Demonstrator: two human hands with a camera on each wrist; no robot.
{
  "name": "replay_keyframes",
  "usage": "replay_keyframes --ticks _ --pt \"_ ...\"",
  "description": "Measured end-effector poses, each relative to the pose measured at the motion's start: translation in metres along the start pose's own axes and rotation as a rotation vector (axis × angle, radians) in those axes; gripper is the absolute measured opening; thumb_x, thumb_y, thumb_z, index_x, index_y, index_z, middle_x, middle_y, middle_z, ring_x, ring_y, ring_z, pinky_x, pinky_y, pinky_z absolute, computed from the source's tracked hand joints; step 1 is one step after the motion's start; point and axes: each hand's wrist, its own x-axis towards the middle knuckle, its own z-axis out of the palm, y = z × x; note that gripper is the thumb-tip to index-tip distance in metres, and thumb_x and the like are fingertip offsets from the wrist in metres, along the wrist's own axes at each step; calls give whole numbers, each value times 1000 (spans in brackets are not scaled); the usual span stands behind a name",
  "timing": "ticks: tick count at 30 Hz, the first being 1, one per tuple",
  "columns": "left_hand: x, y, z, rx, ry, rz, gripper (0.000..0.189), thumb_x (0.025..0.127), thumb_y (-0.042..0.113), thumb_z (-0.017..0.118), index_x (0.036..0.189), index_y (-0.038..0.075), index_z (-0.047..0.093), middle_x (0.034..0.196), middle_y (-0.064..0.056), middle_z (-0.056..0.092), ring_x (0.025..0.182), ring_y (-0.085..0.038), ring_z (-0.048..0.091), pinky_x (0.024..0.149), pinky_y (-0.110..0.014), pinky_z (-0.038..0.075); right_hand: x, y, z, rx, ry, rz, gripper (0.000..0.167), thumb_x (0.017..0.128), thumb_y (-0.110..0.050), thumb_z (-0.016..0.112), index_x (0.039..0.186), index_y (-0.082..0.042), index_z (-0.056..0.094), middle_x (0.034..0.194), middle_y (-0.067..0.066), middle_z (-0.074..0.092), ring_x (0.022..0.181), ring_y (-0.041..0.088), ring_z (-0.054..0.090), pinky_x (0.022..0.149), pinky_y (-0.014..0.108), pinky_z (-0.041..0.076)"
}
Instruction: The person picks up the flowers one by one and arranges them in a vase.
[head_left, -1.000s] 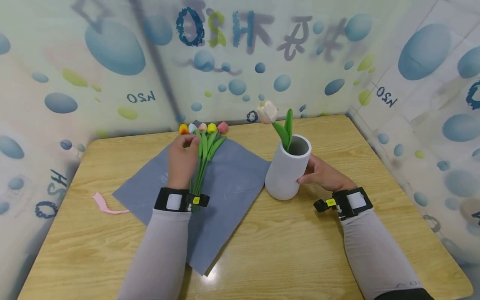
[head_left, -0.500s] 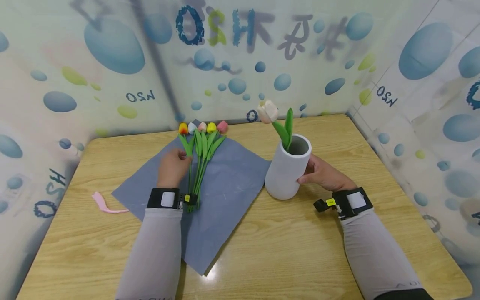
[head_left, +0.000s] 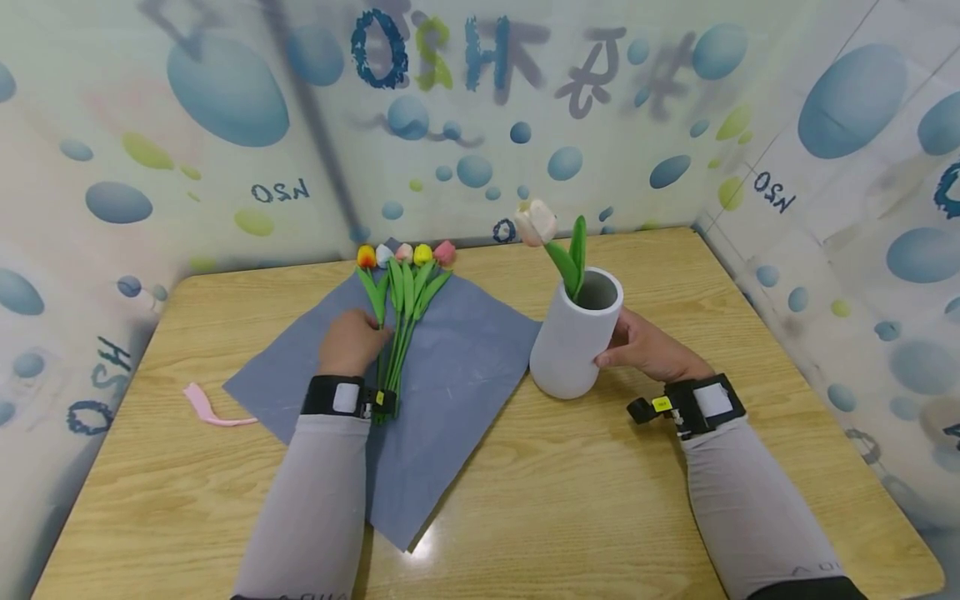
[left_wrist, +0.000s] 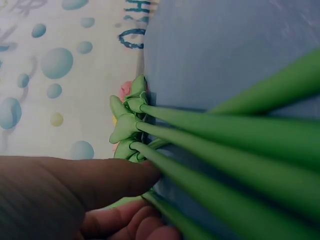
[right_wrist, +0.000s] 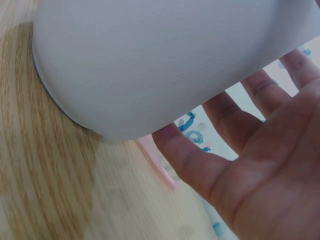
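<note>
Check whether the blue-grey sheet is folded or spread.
Spread: the blue-grey sheet lies open on the table, wide on both sides of the tulips.

A wood-grain bench (head_left: 637, 492) with rounded corners stands before pale wall coverings (head_left: 622, 187) printed with blue and lime ovals and blue lettering (head_left: 281, 192); light glints off the wood.

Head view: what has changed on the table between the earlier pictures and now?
The left hand has moved from the leaves down the stems, away from the tulip heads; whether it pinches a stem is unclear. The tulip heads, the gray sheet, the white vase and the right hand holding it stayed in place.
</note>
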Motion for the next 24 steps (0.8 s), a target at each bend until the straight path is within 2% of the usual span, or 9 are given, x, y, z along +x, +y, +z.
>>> replay_keyframes --ticks 8,15,20,24 --pt "1 -2 0 -14 -14 -3 26 96 20 64 108 -3 69 107 -21 71 86 -31 64 70 -41 51 0 0 0 1 -5 -11 82 89 -9 81 157 -21 38 150 -6 53 135 13 54 108 26 48" --pt "2 -4 -1 -35 -19 -15 22 95 18 62 102 -2 70 100 -17 69 81 -29 62 66 -36 47 0 0 0 8 -10 -13 81 90 -10 82 157 -21 38 151 -6 53 135 13 54 108 26 48" --pt "3 -5 -2 -69 -38 -33 27 97 19 61 110 -3 69 106 -19 70 85 -28 63 67 -35 48 0 0 0 10 -6 -5 81 90 -11 82 157 -22 38 151 -5 52 136 14 53 108 26 48" --pt "2 -5 -5 -84 -44 -40 27 96 19 60 110 -3 69 104 -19 69 83 -28 62 65 -33 47 0 0 0 5 -2 0 82 90 -10 82 158 -22 37 153 -3 51 136 14 52 109 26 47"
